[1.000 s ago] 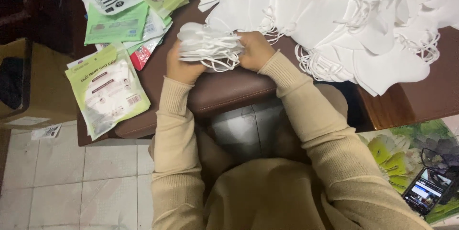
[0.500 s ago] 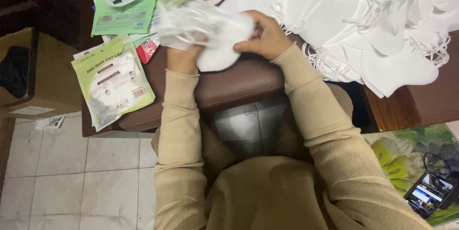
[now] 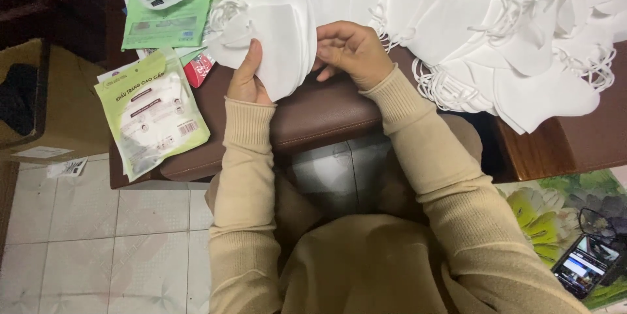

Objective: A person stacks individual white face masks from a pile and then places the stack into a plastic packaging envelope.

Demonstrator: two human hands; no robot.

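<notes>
Both my hands hold a stack of white face masks [image 3: 277, 36] upright over a brown padded surface [image 3: 313, 115]. My left hand [image 3: 248, 76] grips the stack from below on its left side, thumb on the front. Against the stack's right edge, my right hand [image 3: 353, 49] has its fingers curled around it. White ear loops spill from the top left of the stack. A large pile of loose white masks [image 3: 496, 33] covers the surface to the right.
A green and white mask packet [image 3: 151, 113] lies at the left edge, with more packets [image 3: 166, 23] behind it. A cardboard box [image 3: 39, 98] stands on the tiled floor at left. A phone [image 3: 584, 265] lies at lower right.
The stack of masks has been turned from lying on edge to standing flat-faced toward me, and both hands shifted with it; my left thumb now rests on its front.
</notes>
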